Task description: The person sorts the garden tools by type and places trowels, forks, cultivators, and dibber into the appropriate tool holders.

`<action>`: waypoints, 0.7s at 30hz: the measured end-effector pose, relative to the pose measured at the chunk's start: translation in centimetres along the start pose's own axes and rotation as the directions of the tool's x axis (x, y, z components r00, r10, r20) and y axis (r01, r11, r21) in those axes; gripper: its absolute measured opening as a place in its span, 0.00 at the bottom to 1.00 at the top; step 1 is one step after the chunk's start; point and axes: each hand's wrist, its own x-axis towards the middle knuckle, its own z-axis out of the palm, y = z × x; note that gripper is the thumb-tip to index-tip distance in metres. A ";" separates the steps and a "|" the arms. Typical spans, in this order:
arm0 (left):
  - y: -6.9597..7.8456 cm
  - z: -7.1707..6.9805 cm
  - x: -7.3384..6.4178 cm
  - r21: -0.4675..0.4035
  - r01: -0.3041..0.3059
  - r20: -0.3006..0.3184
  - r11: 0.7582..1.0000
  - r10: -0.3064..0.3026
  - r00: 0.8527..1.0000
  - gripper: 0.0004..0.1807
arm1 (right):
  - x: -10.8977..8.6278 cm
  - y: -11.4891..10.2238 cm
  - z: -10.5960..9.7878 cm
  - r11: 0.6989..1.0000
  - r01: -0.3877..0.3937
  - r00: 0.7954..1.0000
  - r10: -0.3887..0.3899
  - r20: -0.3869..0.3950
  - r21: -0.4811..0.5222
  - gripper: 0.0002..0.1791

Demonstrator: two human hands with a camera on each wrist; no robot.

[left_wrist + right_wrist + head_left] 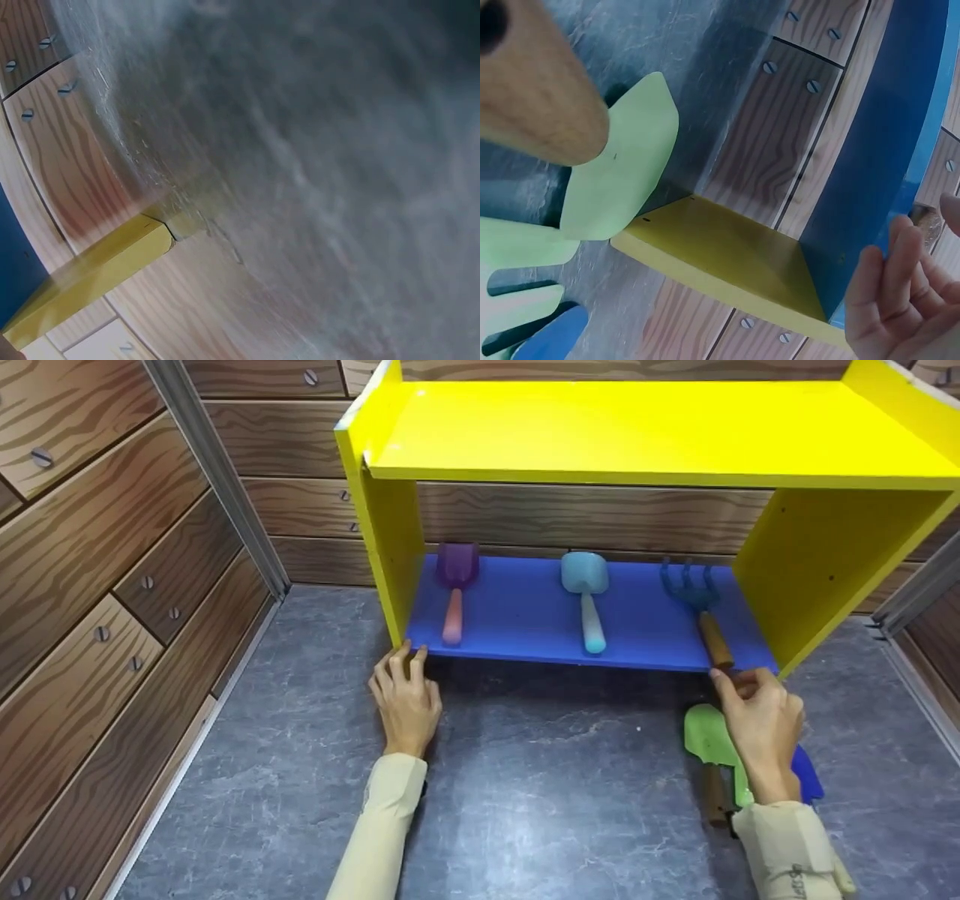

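Note:
A blue hand fork (690,594) with a wooden handle lies on the right of the blue shelf board (517,615). My right hand (761,720) pinches its handle end between thumb and fingers at the board's front edge; in the right wrist view that handle end (928,225) shows behind the fingers (900,262). My left hand (405,701) rests its fingertips on the front left corner of the board. A purple scoop (457,566) with a pink handle and a light blue scoop (585,574) lie on the same board, left and middle.
The yellow shelf frame (615,427) rises around the blue board. Under my right forearm, a green trowel (709,735) with a wooden handle, a green fork (521,251) and a blue tool (806,776) lie on the grey tabletop (525,780). Wood-patterned walls (97,622) enclose the back and sides.

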 end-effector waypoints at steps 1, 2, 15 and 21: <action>0.0 0.0 0.0 0.002 0.002 0.002 1.000 -0.002 1.000 0.24 | -0.1 0.0 -0.1 1.000 0.010 1.000 -0.010 0.008 -0.001 0.18; 0.0 0.0 0.0 0.003 0.003 0.004 1.000 -0.003 1.000 0.24 | -0.2 0.1 -0.1 1.000 0.022 1.000 -0.022 0.017 -0.006 0.18; -0.1 0.0 0.2 0.001 -0.006 -0.014 1.000 0.006 1.000 0.24 | -1.0 0.9 -0.9 0.994 0.084 0.979 -0.071 0.192 -0.064 0.13; 0.0 0.0 -0.1 0.000 -0.005 -0.012 1.000 0.005 1.000 0.25 | -1.5 1.1 -1.4 0.991 0.092 0.969 -0.066 0.240 -0.098 0.09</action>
